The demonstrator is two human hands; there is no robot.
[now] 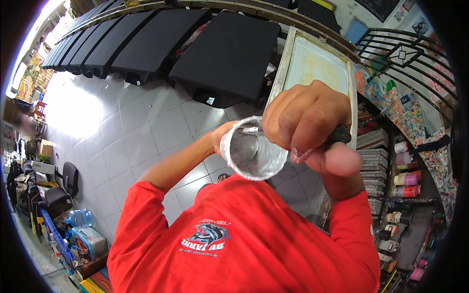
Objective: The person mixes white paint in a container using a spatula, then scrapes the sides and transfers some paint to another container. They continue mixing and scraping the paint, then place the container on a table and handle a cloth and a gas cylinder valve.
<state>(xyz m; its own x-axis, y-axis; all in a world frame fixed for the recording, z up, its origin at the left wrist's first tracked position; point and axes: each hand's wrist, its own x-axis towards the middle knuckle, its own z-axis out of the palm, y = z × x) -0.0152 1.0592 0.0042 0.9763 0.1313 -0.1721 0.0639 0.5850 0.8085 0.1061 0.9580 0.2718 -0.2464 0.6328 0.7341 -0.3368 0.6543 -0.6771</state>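
My left hand is closed round a white cup, whose inside is coated with grey, paint-like stuff. My right hand is above the cup's right side, fingers curled round a dark handle; the lower end of that tool is mostly hidden, with a grey-smeared part showing inside the cup. Behind my right hand lies a framed printing screen with a pale mesh and yellowish stains.
Black-covered boards line the far side above a tiled floor. At right are stacked frames, shelves of colourful containers and a metal railing. At left stand a chair, a water jug and clutter.
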